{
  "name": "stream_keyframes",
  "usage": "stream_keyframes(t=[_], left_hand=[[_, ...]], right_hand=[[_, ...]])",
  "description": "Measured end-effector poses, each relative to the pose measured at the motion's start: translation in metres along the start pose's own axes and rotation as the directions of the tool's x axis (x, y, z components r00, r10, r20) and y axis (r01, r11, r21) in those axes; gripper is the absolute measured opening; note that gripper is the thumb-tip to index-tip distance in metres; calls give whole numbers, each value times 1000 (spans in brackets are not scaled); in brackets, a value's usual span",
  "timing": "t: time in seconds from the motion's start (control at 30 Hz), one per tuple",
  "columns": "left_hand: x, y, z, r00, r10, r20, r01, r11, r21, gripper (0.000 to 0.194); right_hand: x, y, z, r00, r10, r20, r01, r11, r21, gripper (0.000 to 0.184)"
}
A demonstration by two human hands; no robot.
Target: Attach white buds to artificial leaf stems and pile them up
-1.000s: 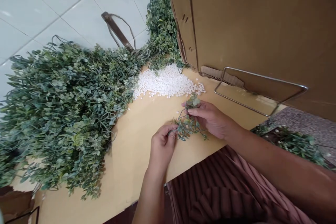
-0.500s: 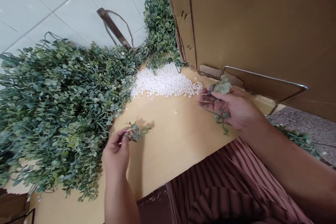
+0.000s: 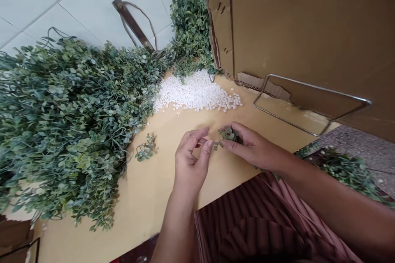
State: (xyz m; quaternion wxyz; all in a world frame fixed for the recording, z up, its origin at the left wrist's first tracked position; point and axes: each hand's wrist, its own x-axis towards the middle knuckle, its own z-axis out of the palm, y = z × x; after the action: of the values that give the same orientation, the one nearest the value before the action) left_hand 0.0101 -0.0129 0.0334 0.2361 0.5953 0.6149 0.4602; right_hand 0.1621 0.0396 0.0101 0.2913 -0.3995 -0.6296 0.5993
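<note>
My right hand (image 3: 251, 144) is closed on a small bunch of green leafy sprigs (image 3: 228, 133), its thumb pressing the leaves from the near side. A leafy tip sticks out toward my left hand (image 3: 191, 156). That hand is close by, its thumb and fingers parted around nothing that I can make out. On the tan board to the left lies a loose leafy sprig (image 3: 146, 148) with a curled stem. Beyond both hands spreads a heap of small white pieces (image 3: 196, 90).
A large pile of green artificial foliage (image 3: 77, 115) covers the left side. More foliage (image 3: 191, 20) stands at the back, beside a tall cardboard box (image 3: 296, 28). A bent wire frame (image 3: 286, 119) leans near the box. A brown strap-like piece (image 3: 132, 22) rises by the tiled wall.
My left hand moved left with a sprig, left it on the board near the foliage pile, and came back beside my right hand. My right hand swung right, then returned with its bunch.
</note>
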Motion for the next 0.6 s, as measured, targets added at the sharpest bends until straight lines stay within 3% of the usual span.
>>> stream_keyframes(t=[0.1,0.2,0.37,0.6], left_hand=[[2,0,9,994,-101,38,106,982,-159,24],[0,-4,10,980,-177,95,193,958,-210,26],[-1,-8,9,949,-300,100,316,905,-283,24],[2,-7,14,939,-334,88,344,888,-304,14]], right_hand=[[-2,0,2,999,-43,30,43,999,14,26],[-2,1,3,997,-66,31,65,996,59,26],[-2,2,4,997,-57,53,48,987,151,41],[-2,5,-1,995,-69,68,67,997,29,16]])
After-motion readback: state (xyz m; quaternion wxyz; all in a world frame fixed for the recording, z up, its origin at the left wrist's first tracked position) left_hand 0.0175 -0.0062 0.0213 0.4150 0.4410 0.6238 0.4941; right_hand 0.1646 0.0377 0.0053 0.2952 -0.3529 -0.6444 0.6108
